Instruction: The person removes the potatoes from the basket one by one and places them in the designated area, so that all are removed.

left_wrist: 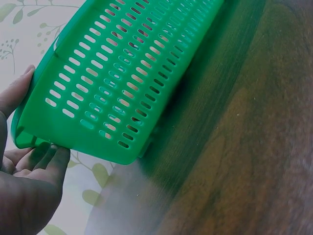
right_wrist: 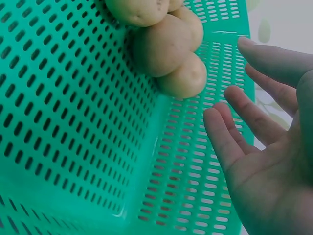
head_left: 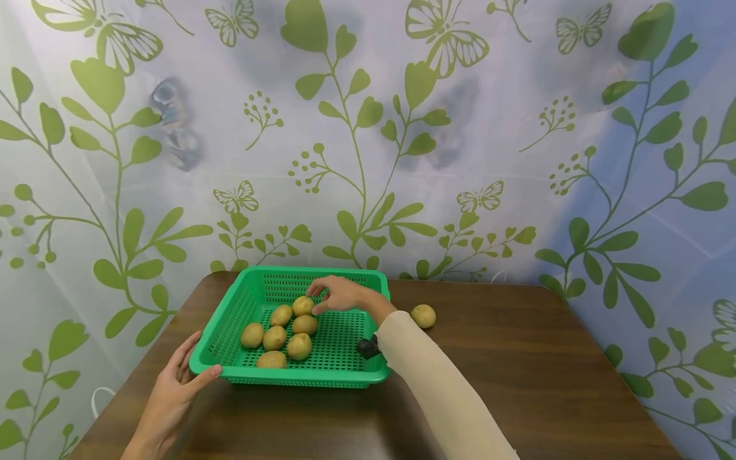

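Note:
A green plastic basket (head_left: pixel 299 377) with slotted walls stands on the table. Several yellow-brown potatoes (head_left: pixel 305 324) lie loose in its left half. My left hand (head_left: pixel 171 395) grips the rim at the basket's near left corner; in the left wrist view its fingers (left_wrist: pixel 56 164) curl under the rim. Over the inside of the basket, close to the potato farthest back, is my right hand (head_left: pixel 342 294). In the right wrist view, that hand (right_wrist: pixel 264 161) has its fingers spread and holds nothing, with a gap between it and the nearest potato (right_wrist: pixel 188 78).
One more potato (head_left: pixel 423 315) lies on the brown wooden table (head_left: pixel 517 364), just right of the basket. A white curtain (head_left: pixel 368 160) with green leaves and butterflies hangs behind the table's back edge. A black wrist device (head_left: pixel 368 347) sits under my right sleeve.

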A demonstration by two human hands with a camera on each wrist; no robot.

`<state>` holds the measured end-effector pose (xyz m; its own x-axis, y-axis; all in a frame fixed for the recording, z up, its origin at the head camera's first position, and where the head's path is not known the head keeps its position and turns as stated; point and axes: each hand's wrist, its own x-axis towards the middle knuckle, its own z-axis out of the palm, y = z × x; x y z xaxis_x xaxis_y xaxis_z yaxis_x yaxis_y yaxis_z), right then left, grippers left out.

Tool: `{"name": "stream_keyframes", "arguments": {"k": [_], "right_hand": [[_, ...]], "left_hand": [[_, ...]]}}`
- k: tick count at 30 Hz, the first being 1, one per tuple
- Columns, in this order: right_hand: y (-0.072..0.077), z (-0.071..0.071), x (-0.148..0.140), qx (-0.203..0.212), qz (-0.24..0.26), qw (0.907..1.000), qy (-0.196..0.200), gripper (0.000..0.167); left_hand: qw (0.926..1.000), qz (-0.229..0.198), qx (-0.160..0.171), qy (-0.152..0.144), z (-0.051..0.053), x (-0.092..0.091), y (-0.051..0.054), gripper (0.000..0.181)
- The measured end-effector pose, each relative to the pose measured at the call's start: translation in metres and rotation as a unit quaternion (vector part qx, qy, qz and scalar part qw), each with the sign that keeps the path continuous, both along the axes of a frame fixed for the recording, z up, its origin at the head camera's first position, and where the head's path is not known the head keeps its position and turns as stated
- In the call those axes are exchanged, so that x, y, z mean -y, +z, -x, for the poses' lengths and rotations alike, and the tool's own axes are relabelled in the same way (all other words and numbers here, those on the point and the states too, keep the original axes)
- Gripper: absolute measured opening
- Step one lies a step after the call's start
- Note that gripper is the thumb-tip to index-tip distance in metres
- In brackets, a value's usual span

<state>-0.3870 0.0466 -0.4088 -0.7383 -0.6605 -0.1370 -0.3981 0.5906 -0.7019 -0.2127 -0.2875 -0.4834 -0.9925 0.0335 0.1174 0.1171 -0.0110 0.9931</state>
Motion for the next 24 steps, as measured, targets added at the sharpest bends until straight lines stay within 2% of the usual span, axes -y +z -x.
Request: {"name": "stream_keyframes", "arguments": {"k": [4,11,16,24], "right_hand": [[-0.006,0.0,0.003,0.007,0.001,1.0,-0.001,0.042],[-0.013,-0.002,0.01,0.007,0.015,0.9997,0.019,0.039],[-0.02,-0.003,0.012,0.009,0.002,0.9999,0.014,0.039],[-0.024,-0.001,0.015,0.007,-0.003,0.9996,0.026,0.042]], "left_hand": [[1.0,-0.006,-0.002,0.0,0.0,0.0,-0.001,0.082],[0.9999,-0.009,-0.004,-0.003,-0.001,0.0,-0.002,0.082],[0.9999,-0.012,-0.003,-0.004,-0.001,-0.001,-0.002,0.082],[1.0,0.009,-0.001,0.001,0.0,0.0,0.001,0.083]]}}
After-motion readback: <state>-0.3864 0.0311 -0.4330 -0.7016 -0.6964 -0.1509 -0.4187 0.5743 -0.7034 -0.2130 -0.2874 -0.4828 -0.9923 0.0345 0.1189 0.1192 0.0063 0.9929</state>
